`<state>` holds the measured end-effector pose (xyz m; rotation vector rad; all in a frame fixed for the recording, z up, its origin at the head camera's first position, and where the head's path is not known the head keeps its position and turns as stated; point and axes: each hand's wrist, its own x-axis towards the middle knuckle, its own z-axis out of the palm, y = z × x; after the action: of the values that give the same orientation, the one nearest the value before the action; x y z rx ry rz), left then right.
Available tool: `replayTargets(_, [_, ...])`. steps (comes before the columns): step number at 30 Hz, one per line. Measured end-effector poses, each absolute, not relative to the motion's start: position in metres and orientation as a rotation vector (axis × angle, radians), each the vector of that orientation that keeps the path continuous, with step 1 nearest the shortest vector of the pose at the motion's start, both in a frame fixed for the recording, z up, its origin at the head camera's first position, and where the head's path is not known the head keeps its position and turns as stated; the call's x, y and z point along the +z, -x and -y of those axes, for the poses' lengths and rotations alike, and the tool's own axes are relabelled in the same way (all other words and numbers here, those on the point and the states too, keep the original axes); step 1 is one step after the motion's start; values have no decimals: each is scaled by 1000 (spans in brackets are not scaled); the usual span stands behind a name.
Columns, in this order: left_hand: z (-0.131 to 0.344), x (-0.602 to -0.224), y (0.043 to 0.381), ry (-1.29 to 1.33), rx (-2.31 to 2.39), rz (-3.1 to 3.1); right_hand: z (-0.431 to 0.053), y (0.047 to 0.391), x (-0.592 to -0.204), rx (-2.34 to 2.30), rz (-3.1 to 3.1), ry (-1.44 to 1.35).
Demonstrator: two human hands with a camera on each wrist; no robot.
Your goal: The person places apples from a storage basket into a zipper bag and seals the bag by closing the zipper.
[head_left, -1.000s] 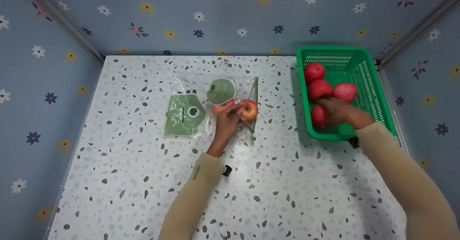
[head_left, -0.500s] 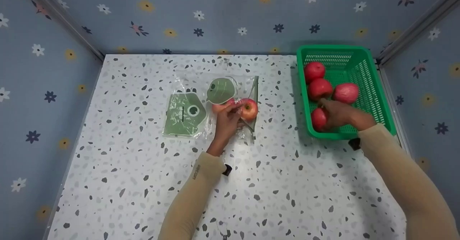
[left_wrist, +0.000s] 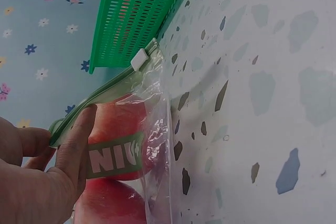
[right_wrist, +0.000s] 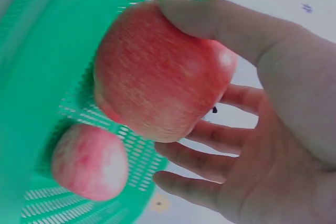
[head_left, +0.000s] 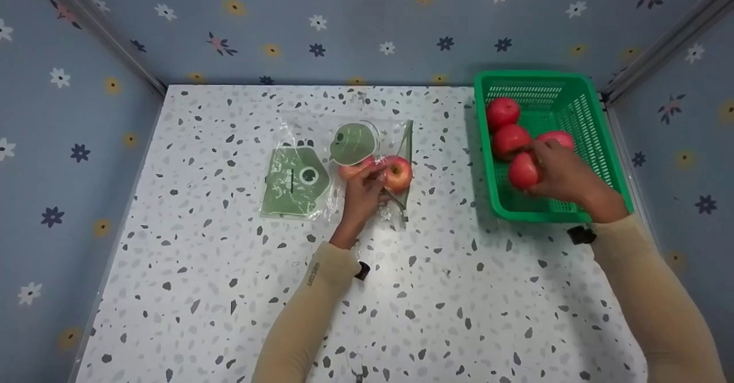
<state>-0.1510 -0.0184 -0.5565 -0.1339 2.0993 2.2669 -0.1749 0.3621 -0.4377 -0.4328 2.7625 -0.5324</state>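
Observation:
My left hand [head_left: 360, 196] pinches the green zip edge of a clear slider bag [head_left: 295, 182] with green cartoon prints, lying flat on the table. Two red apples are inside near its mouth, one apple [head_left: 399, 173] beside my fingertips and the other apple [head_left: 348, 170] partly behind my hand. In the left wrist view the mouth edge is lifted, with a white slider [left_wrist: 139, 60] at the far end. My right hand [head_left: 567, 176] grips a red apple [right_wrist: 163, 72] between thumb and fingers, over the green basket [head_left: 489, 191].
Inside the basket are a back apple [head_left: 503, 112], a middle apple [head_left: 509, 140] and a paler apple [head_left: 559, 137] partly hidden by my right hand. The basket stands at the table's right edge. Flower-patterned walls [head_left: 355, 27] enclose the speckled table [head_left: 447, 303] at back and sides.
My right hand has lifted the front apple from the basket's near left corner, moving slightly up and to the right. The left hand and bag have stayed in place.

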Motion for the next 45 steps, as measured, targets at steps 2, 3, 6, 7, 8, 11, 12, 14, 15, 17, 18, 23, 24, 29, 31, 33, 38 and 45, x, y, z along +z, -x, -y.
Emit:
replayTargets(2, [18,-555,151,143,2281,-2072,-359,173,-433,-537,-2803,447])
replayTargets(3, [18,-554,150,151,2286,-2057,-357,173,-431,-537,-2820,448])
replayTargets(6, [17,-553,150,168,2296,-2037,-352,170,-427,-537,-2886,510])
replayTargets(7, [17,-553,150,169,2293,-2040,-350,169,-426,-538,-2906,528])
replayTargets(8, [17,-553,150,172,2291,-2041,-348,168,-424,-542,-2924,544])
replayTargets(11, [17,-553,150,179,2290,-2041,-341,165,-421,-542,-2967,571])
replayTargets(12, [17,-553,150,180,2288,-2041,-339,165,-419,-539,-2976,560])
replayTargets(14, [17,-554,150,183,2292,-2035,-334,165,-417,-536,-2995,549])
replayTargets(15, [17,-554,150,183,2291,-2035,-331,165,-416,-530,-3005,549])
replayTargets(17, [17,-554,150,183,2289,-2036,-326,166,-414,-527,-3028,564])
replayTargets(18, [17,-554,150,184,2288,-2038,-324,166,-414,-525,-3040,581])
replayTargets(23, [17,-554,149,191,2283,-2041,-309,165,-413,-531,-3061,650])
replayTargets(24, [17,-554,149,192,2284,-2037,-306,164,-413,-533,-3060,657])
replayTargets(29, [16,-554,149,180,2289,-2047,-287,162,-415,-514,-3066,726])
replayTargets(31, [16,-554,149,170,2280,-2074,-280,161,-417,-497,-3074,766])
replayTargets(33, [15,-554,149,162,2262,-2108,-274,160,-421,-478,-3078,794])
replayTargets(38, [16,-555,149,151,2236,-2157,-256,158,-430,-420,-3058,800])
replayTargets(45, [16,-555,149,155,2255,-2120,-237,155,-442,-355,-3030,792])
